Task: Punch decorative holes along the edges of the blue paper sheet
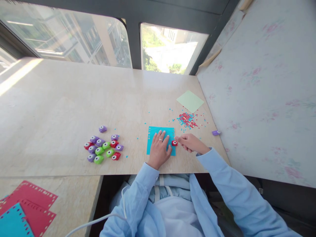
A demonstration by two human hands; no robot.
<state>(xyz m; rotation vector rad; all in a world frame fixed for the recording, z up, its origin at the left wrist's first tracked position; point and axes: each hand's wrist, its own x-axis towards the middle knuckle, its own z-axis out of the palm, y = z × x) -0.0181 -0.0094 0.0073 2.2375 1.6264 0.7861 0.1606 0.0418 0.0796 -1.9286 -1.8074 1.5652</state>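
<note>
A square sheet of blue paper lies on the table, with small cut-outs along its left edge and upper right edge. My left hand rests flat on it, fingers stretched out, a ring on one finger. At the sheet's right edge sits a small red craft punch with a white and black top. My right hand is just right of the punch, its fingers curled in and the thumb side reaching to the punch. I cannot tell whether it touches it.
Several purple, green and red punches stand in a group at left; one purple punch lies far right. A confetti heap lies beside a pale green sheet. Punched red sheets and a blue sheet are at lower left.
</note>
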